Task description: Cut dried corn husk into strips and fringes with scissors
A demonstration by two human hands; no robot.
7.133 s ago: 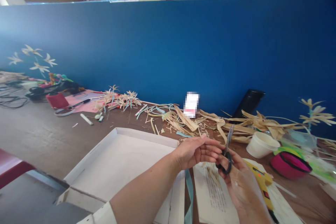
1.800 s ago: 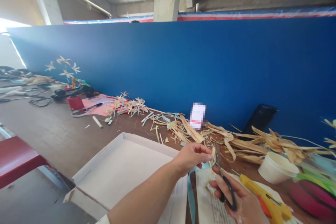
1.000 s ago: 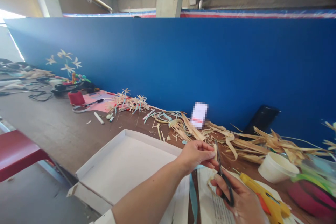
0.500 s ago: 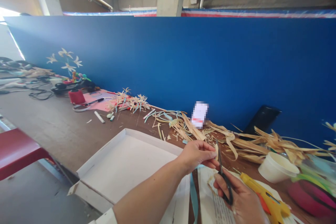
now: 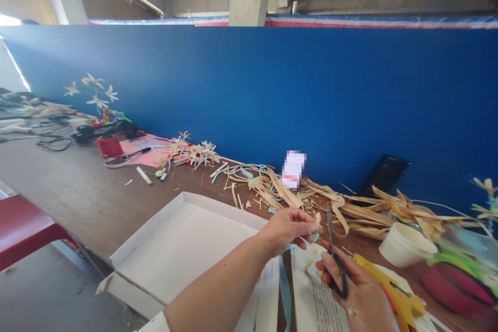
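Note:
Pinched between the thumb and fingers of my left hand (image 5: pixel 291 229) is a small pale piece of dried husk (image 5: pixel 318 219). A light blue ribbon (image 5: pixel 285 290) runs down below that hand. My right hand (image 5: pixel 350 275) is closed around the black handles of a pair of scissors (image 5: pixel 337 264). The blades point up and away, just right of the husk piece and apart from it. Under both hands lies a printed paper sheet (image 5: pixel 322 301). Beside my right hand rests a yellow glue gun (image 5: pixel 400 295).
An open white cardboard box (image 5: pixel 210 238) stands on the brown table (image 5: pixel 89 187). Dried husk strips (image 5: pixel 358 212) lie along the blue partition (image 5: pixel 233 93). A white tub (image 5: pixel 406 246), a phone (image 5: pixel 293 170), a black device (image 5: pixel 385 174) and husk flowers (image 5: pixel 187 153) are nearby.
The scissors have moved right, away from the husk piece in my left hand; before, the blades were against it. The view has shifted slightly.

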